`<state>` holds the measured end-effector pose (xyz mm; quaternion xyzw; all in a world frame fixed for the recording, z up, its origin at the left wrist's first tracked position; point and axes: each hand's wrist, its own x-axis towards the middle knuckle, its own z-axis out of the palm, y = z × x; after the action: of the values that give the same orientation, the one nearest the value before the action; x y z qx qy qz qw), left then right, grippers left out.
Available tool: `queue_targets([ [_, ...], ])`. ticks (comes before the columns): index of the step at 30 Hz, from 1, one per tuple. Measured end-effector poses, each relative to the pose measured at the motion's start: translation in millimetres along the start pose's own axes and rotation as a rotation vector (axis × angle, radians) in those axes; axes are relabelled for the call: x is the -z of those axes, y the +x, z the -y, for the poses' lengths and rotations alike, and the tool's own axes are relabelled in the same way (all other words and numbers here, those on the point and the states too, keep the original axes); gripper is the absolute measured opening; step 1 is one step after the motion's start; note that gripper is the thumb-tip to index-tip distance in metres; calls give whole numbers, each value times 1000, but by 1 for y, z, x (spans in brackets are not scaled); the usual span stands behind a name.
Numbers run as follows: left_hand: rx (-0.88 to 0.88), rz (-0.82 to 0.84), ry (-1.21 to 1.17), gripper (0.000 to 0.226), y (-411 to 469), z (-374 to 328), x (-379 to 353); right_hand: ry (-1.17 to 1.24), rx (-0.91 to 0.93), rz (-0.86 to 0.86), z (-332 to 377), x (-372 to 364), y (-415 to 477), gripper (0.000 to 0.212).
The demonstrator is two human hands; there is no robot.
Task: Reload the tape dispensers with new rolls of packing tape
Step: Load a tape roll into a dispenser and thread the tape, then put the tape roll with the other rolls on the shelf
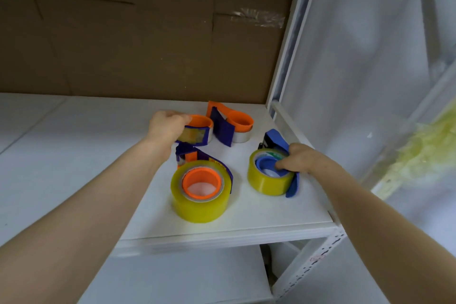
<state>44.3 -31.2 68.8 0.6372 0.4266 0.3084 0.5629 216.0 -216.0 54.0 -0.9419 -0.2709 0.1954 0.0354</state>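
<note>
The left hand [167, 127] grips the orange dispenser [199, 128] (light, rigid plastic); the right hand [299, 159] curls fingers into the blue dispenser [276, 142], whose full roll [266, 180] looks heavier and slick-sided.

A white shelf [74, 155] carries four tape dispensers. The front dispenser [201, 181] has a full yellow roll. The blue dispenser [265, 164] stands right of it; behind it are the left orange dispenser [199, 122] and the right orange dispenser [240, 122].

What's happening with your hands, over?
Left hand grips orange plastic dispenser, its clear roll nearly empty. Right hand grips blue plastic dispenser with full yellow tape roll. Nothing blocking.
</note>
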Motion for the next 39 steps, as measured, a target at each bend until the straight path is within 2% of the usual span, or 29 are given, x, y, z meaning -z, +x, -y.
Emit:
queue_targets([
  [1,4,-2,-4,29,3,1,2,-67,6,-23,4,7,-1,37],
  [3,3,4,4,31,8,3,4,-102,59,-195,18,19,0,39],
  [5,7,6,24,31,12,3,4,10,178,-364,36,26,11,47],
  [6,13,2,34,31,13,3,4,68,234,-395,46,26,19,49],
  [9,19,6,48,30,19,5,4,118,328,-358,77,22,41,48],
  [12,22,23,56,29,20,8,7,172,324,-206,101,13,57,66],
  [13,19,31,59,27,21,8,9,165,319,-163,107,9,63,66],
  [15,11,51,64,19,23,9,14,68,332,-107,114,1,72,54],
  [18,11,52,61,11,26,12,23,31,321,-144,121,-4,80,37],
  [21,10,55,53,24,29,15,28,9,281,-229,123,-6,84,36],
  [23,11,59,50,25,30,15,29,53,285,-273,120,-5,86,35],
  [26,-1,68,46,23,29,12,26,372,353,-337,115,5,81,29],
  [28,-33,85,23,23,25,8,22,807,335,-315,114,17,67,30],
  [30,-98,110,-8,20,20,1,14,1276,323,-142,112,25,50,39],
  [32,-206,155,-21,22,10,-6,7,1574,352,87,109,28,35,39],
  [34,-320,208,10,37,2,-11,-1,1686,362,238,104,28,23,25],
  [36,-390,251,87,42,-4,-12,-7,1747,374,322,99,26,14,13],
  [39,-490,305,211,29,-12,-12,-13,1787,416,375,94,26,5,11],
])
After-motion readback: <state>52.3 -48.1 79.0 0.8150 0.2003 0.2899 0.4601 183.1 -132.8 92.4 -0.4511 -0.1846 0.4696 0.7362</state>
